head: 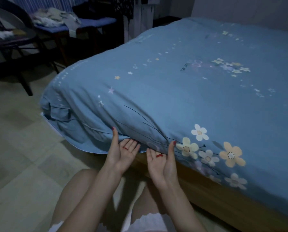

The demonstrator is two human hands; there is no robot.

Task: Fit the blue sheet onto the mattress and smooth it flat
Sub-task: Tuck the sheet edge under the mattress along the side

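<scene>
Blue sheet (181,84) covers mattress top, hangs over near edge directly above and beyond both hands. Left hand (123,153) palm up, fingers tucked under sheet's hanging edge, thumb straight against fabric; grip on cloth cannot be told. Right hand (161,159) just beside it, palm up, fingers likewise under edge, thumb resting on sheet near flower print. Bunched folds left of left hand. Wooden bed frame (223,203) below right hand.
</scene>
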